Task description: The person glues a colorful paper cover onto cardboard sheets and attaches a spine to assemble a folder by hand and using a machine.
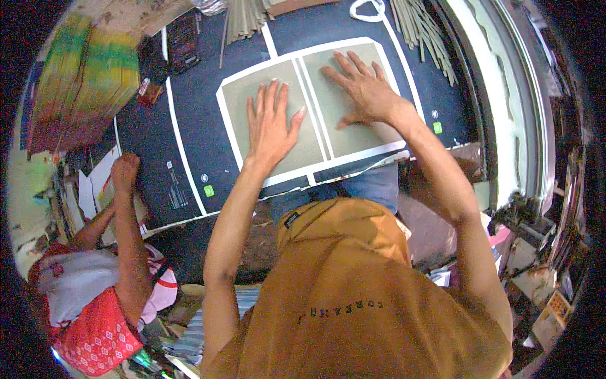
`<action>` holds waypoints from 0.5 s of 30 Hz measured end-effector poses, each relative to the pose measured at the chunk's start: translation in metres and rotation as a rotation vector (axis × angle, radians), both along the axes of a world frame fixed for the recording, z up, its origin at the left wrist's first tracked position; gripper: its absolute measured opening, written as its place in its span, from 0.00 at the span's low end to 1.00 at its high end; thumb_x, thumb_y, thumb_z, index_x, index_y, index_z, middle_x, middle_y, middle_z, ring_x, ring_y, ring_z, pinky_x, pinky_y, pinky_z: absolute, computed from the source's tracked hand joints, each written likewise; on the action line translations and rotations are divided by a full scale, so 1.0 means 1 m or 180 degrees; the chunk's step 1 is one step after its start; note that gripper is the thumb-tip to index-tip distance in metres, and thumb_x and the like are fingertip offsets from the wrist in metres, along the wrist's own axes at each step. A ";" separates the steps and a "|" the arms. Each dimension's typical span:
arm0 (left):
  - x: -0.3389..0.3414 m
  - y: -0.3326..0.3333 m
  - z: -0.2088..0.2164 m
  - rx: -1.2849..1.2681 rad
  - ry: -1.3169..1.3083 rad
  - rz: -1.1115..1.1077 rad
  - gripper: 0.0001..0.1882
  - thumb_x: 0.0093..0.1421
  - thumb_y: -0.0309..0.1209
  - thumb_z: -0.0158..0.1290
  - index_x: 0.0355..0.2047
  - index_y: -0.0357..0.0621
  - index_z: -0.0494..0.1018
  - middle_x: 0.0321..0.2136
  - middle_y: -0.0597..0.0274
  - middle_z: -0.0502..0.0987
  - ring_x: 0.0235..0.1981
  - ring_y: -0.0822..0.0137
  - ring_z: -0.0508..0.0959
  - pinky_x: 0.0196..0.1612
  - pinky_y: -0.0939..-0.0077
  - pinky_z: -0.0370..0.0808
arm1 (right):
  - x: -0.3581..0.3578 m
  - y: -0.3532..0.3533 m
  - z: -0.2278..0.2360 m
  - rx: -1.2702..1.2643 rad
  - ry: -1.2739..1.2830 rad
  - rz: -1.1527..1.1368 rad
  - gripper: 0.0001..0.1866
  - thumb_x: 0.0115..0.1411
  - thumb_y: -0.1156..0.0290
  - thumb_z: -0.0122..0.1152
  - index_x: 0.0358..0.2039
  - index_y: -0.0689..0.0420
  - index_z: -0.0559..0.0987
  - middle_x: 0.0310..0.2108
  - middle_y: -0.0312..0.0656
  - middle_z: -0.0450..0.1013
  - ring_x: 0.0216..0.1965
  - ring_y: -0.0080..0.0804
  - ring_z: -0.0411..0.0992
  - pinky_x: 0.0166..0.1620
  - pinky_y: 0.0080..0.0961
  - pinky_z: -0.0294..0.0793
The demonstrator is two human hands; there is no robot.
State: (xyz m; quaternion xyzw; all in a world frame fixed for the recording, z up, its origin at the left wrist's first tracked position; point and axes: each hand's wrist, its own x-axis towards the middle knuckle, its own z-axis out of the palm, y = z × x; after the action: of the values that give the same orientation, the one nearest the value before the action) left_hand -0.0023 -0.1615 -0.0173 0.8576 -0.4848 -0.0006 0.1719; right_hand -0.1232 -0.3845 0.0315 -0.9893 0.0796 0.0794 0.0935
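Observation:
My left hand [271,123] lies with its fingers stretched out on a grey board [237,117]. On a second grey board [328,129] beside it, my right hand [366,88] is spread wide, its fingers apart. A narrow strip [309,95] runs between the two boards, with white lines along it. Around both boards shows a white-edged sheet [284,174] with slanted corners. Neither hand grips anything. This sheet rests on a dark blue, white-lined surface [196,114].
A tall stack of yellow and green sheets [85,88] stands at the far left. Thin grey strips [423,31] lie at the back right, and more strips [245,19] at the back. A white tape roll [367,9] lies there too. At left is another person's hand [125,165].

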 end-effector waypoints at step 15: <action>-0.007 0.001 -0.016 0.0181 -0.0100 0.0149 0.39 0.67 0.53 0.50 0.70 0.42 0.57 0.72 0.51 0.54 0.74 0.45 0.50 0.72 0.34 0.44 | 0.037 0.003 0.007 -0.0098 0.0916 0.0443 0.86 0.19 0.57 0.90 0.76 0.38 0.41 0.78 0.38 0.35 0.76 0.62 0.37 0.57 0.82 0.64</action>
State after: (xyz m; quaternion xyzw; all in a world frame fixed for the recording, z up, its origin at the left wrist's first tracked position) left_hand -0.0088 -0.1609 -0.0332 0.8731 -0.4670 0.0032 0.1398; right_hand -0.0859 -0.3813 0.0389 -0.9721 0.0247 0.2253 0.0602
